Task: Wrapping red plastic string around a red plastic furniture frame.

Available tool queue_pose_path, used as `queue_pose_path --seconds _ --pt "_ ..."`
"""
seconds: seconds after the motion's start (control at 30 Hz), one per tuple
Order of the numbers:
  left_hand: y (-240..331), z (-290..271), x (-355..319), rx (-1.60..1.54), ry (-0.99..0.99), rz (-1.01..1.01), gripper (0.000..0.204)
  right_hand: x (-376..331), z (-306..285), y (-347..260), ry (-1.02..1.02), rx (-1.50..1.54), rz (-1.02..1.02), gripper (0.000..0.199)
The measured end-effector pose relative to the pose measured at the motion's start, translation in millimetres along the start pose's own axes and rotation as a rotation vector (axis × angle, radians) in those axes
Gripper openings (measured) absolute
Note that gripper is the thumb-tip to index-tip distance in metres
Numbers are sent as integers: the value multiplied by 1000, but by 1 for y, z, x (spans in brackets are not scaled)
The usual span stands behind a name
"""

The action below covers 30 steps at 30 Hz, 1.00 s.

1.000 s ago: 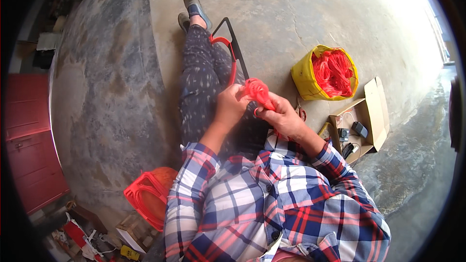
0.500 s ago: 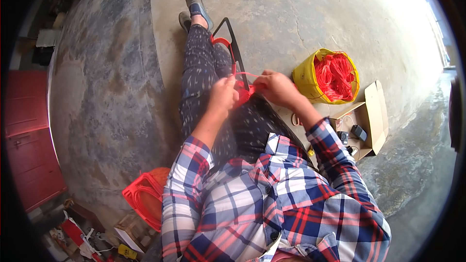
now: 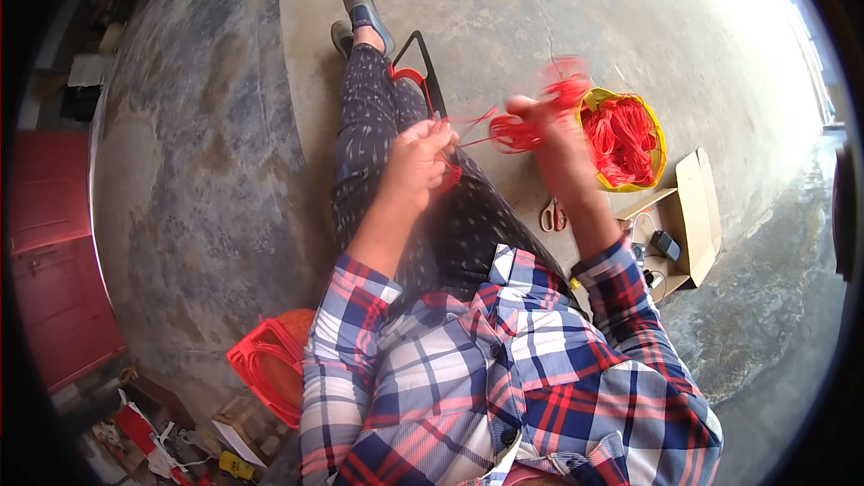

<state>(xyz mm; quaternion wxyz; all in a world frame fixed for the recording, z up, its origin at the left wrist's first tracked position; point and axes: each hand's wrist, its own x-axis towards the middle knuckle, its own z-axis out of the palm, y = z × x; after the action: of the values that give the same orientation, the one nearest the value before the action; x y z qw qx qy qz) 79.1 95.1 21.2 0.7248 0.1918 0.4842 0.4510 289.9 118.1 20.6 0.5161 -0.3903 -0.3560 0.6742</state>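
Over my legs, my left hand (image 3: 416,165) pinches a thin red cord beside a black frame (image 3: 435,90). A red band (image 3: 409,75) crosses the frame near its far end, and more red cord (image 3: 448,178) shows just under the left fingers. My right hand (image 3: 565,157), smeared by motion, is closed round a loose bundle of red cord (image 3: 517,133) with loops sticking out on both sides. Strands stretch between the two hands. Behind the right hand stands a yellow bucket (image 3: 662,157) filled with red cord bundles (image 3: 621,139).
Scissors (image 3: 553,216) lie on the concrete floor by my right forearm. Farther right is an open cardboard box (image 3: 700,207) holding a black device (image 3: 665,246) and cables. A red plastic object (image 3: 265,364) sits by my left elbow. Red doors (image 3: 58,279) stand at far left.
My right hand has moved right and slightly away from me, from beside the left hand to near the bucket. The cord bundle now shows in it. My left hand has barely shifted.
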Motion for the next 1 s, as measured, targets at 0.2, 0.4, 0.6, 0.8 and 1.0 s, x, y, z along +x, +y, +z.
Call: queue_pose_path --seconds 0.2,0.4,0.6,0.8,1.0 --pt "-20 -24 9 153 75 -244 40 -29 -121 -46 11 483 63 30" --pt "-14 -21 13 91 168 -270 45 -119 -166 -3 170 -274 612 25" --pt "-18 -18 8 20 216 -229 44 -142 -190 76 135 -674 564 25" --pt "-45 -16 -23 592 79 161 16 -82 -78 17 -159 126 648 31" --pt "-23 23 -57 86 -164 33 14 -56 -3 21 -650 57 643 60"
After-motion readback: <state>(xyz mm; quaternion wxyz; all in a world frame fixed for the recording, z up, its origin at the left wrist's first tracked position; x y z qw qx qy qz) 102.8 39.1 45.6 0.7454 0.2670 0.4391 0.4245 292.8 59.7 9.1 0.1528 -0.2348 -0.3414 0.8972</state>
